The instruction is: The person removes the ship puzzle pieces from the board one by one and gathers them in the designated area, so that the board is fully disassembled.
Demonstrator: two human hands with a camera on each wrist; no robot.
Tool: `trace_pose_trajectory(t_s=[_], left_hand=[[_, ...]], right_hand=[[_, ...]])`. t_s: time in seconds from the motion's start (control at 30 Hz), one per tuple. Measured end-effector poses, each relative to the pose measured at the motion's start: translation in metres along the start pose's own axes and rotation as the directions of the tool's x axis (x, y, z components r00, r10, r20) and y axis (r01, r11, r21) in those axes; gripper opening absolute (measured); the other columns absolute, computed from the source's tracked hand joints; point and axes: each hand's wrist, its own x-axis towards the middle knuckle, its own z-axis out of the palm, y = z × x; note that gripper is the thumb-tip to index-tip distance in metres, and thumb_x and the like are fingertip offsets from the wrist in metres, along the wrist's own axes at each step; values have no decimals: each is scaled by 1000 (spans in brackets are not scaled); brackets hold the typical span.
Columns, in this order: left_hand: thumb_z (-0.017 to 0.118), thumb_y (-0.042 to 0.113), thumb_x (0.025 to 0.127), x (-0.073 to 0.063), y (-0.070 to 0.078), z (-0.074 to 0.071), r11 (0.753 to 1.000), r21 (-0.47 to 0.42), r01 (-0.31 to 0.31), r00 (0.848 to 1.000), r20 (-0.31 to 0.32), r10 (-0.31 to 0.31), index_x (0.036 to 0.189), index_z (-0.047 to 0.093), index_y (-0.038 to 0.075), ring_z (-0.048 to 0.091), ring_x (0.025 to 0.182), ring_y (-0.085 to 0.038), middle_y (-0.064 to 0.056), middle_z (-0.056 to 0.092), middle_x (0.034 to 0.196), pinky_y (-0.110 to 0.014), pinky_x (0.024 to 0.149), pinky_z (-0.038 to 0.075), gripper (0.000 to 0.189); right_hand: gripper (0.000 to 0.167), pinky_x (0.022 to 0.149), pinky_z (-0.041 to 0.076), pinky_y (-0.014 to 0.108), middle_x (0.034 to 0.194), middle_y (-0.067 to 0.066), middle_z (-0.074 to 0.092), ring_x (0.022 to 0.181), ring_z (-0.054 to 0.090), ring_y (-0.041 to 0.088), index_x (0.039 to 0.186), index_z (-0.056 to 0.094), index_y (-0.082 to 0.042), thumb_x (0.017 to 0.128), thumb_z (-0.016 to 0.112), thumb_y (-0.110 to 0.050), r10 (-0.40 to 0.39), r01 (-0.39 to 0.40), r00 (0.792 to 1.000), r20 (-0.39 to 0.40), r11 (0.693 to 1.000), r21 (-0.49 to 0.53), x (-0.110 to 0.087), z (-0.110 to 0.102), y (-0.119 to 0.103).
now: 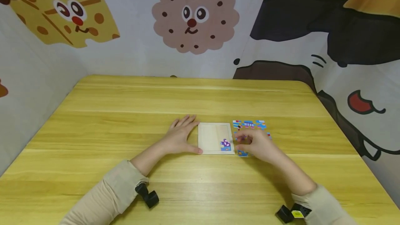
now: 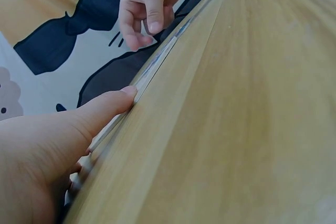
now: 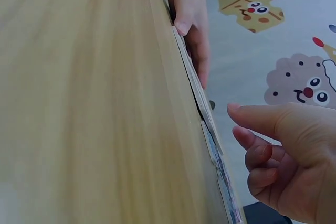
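A pale square puzzle tray [image 1: 208, 138] lies flat on the table. In its lower right corner sits a purple and blue jigsaw piece [image 1: 225, 145]. My left hand [image 1: 179, 138] rests at the tray's left side, fingers spread, thumb touching the near corner and a fingertip by the far one. Right of the tray lies a group of colourful jigsaw pieces [image 1: 249, 124], partly hidden under my right hand [image 1: 257, 144]. That hand hovers with loosely curled fingers; in the right wrist view its thumb [image 3: 257, 119] stands apart from the fingers, with nothing seen between them.
The wooden table [image 1: 131, 103] extends around the tray on every side. Behind it hangs a cloth [image 1: 131, 58] printed with cartoon figures. A black wrist camera [image 1: 148, 195] is strapped to the left sleeve, another black camera [image 1: 285, 214] to the right one.
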Motion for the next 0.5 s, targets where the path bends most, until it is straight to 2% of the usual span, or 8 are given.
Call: trace_pose_trajectory(t_s=[0.13,0.33,0.5], left_hand=[[70,67,70,0,1,0,1000,4,-2,1000,-3,2,152,27,10,1,145,-27,-8,9,159,-52,111,-3,109],[71,68,70,-1,1,1,1000,1,-4,1000,-10,4,152,27,10,1,145,-27,-8,10,159,-52,111,-4,109],[70,68,70,0,0,2,1000,4,3,1000,-6,-3,152,27,10,0,145,-26,-8,9,159,-52,111,-4,109]], right_hand=[[28,54,44,25,85,-3,62,65,50,15,102,72,-9,76,81,-7,8,-8,1000,16,1000,-15,3,4,-1],[30,53,44,26,85,-3,62,63,50,15,104,73,-11,76,81,-8,45,-44,998,51,999,-24,9,9,-3],[31,52,44,26,86,-4,62,62,50,15,106,72,-10,76,80,-7,44,-42,994,96,999,-22,13,12,-4]])
